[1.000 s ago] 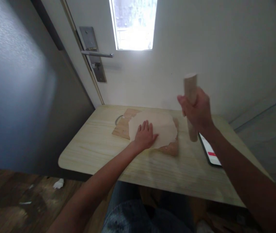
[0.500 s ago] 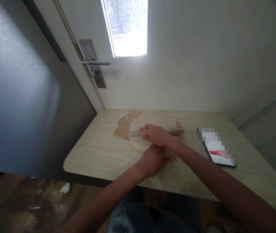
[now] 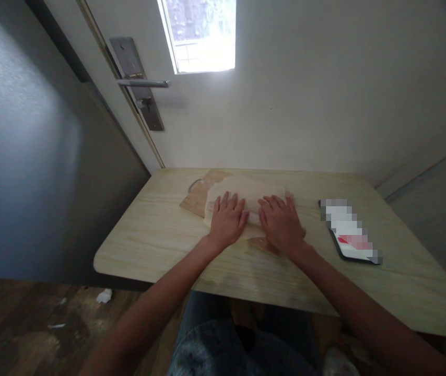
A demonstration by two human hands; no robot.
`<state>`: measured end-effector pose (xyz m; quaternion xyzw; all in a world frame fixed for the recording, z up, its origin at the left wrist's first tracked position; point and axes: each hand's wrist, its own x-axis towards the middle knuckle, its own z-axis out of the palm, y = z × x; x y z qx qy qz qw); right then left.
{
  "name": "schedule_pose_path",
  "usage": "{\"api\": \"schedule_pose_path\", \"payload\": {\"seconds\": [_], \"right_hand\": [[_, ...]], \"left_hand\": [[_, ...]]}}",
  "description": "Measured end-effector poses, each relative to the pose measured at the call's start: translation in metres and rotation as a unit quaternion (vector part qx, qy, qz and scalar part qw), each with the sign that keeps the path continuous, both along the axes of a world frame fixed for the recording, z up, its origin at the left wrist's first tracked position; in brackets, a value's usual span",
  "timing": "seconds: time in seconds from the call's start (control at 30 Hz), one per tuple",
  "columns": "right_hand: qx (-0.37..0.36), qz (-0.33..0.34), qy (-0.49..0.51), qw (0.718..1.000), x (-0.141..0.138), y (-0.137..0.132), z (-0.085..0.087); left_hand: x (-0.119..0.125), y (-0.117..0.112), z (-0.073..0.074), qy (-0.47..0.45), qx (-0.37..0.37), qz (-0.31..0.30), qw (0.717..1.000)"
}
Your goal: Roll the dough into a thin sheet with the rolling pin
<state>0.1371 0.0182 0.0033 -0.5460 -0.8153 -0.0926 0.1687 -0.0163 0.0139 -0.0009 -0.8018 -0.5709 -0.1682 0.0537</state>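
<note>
A thin pale sheet of dough lies over a wooden cutting board with a metal loop at its far left end. Between my hands, a rolling pin runs crosswise on the dough, mostly covered by fingers and perhaps by dough. My left hand rests palm down on its left part, fingers stretched forward. On the right part lies my right hand, flat too, with its fingers extended. The thumbs point toward each other with a small gap between them.
A phone with a partly blurred screen lies on the light wooden table, to the right. Behind the table stands a white door with a metal handle. Bits of paper litter the floor at left.
My left hand has moved up and forward from the near edge of the dough onto the rolling pin. My right hand has shifted right, so both hands now lie side by side.
</note>
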Motion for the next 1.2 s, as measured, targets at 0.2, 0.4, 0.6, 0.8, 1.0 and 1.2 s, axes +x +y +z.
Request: {"api": "schedule_pose_path", "payload": {"seconds": [0.2,0.4,0.6,0.8,1.0,1.2], "right_hand": [[0.005,-0.055,0.004,0.998,-0.010,0.019,0.000],[-0.044,-0.126,0.020,0.991,-0.011,0.061,0.006],[-0.052,-0.151,0.012,0.987,-0.010,0.101,0.006],[-0.061,-0.151,-0.023,0.986,-0.007,0.120,0.008],[-0.093,-0.143,-0.016,0.985,-0.009,0.116,0.009],[-0.127,-0.155,0.010,0.980,-0.013,0.097,0.008]], "left_hand": [[0.010,0.022,-0.001,0.010,0.024,0.027,0.999],[0.024,0.061,0.007,0.018,-0.039,0.083,0.996],[0.029,0.097,0.016,0.003,-0.084,0.094,0.992],[0.030,0.116,0.015,-0.015,-0.097,0.105,0.990],[0.029,0.110,0.014,0.007,-0.100,0.097,0.990],[0.025,0.087,0.015,0.039,-0.087,0.078,0.992]]}}
